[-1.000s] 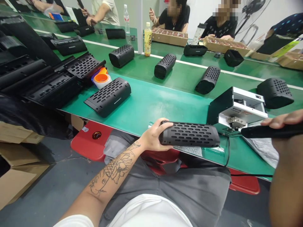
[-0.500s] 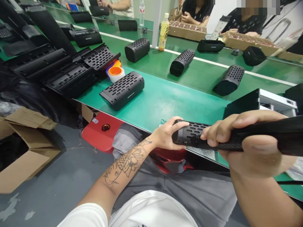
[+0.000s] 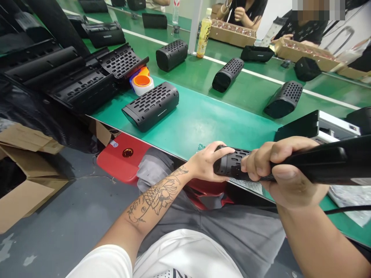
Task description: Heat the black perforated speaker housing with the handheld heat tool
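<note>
Right hand [image 3: 286, 173] has swung its black tool [image 3: 324, 164] in over the speaker [image 3: 230, 166], left hand [image 3: 207, 164] gripping its end.

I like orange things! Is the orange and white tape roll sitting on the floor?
No, the tape roll sits on the green table, beside a black speaker shell.

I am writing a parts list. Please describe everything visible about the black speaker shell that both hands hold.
The speaker shell is a matte black, plastic-looking rounded tube with rows of slot holes. It lies level at the near edge of the green table. The left hand grips its end; the right hand covers its middle.
</note>
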Action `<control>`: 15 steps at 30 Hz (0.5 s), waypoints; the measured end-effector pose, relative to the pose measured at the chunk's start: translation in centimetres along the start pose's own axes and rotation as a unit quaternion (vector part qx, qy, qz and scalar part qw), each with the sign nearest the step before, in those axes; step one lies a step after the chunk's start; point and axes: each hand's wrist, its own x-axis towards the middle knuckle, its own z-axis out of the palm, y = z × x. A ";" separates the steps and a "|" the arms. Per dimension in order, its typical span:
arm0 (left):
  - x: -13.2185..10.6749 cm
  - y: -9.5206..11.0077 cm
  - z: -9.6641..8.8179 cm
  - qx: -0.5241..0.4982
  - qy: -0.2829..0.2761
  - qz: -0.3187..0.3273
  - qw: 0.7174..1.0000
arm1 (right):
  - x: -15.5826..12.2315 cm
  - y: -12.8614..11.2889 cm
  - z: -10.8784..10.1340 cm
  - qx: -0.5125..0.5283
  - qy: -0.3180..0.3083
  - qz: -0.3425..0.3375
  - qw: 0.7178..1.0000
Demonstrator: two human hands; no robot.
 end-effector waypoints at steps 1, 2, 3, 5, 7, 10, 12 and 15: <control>0.0 0.0 0.0 0.001 0.002 0.000 1.000 | 0.0 0.1 -0.1 0.001 -0.004 0.003 1.000; 0.0 0.1 0.0 0.002 0.004 0.001 1.000 | 0.0 0.2 -0.3 0.000 -0.011 0.005 1.000; 0.0 0.1 0.0 0.003 0.005 0.001 1.000 | 0.0 0.3 -0.4 -0.002 -0.021 0.005 1.000; 0.1 0.2 -0.2 0.010 0.001 -0.004 1.000 | -0.1 0.7 -0.7 -0.008 -0.044 -0.003 0.999; 0.1 0.3 -0.4 0.021 -0.005 -0.014 1.000 | -0.4 1.1 -0.9 -0.016 -0.057 -0.013 0.998; -0.3 0.8 -0.2 0.062 -0.005 -0.026 0.998 | -1.0 1.2 -0.8 -0.032 -0.035 -0.021 0.999; -1.3 1.7 0.6 0.122 0.038 -0.025 0.991 | -1.4 0.5 -1.2 -0.021 -0.020 -0.030 0.999; -3.8 4.3 3.2 0.225 0.160 -0.022 0.961 | -1.8 -1.5 -4.1 -0.001 0.032 -0.053 0.998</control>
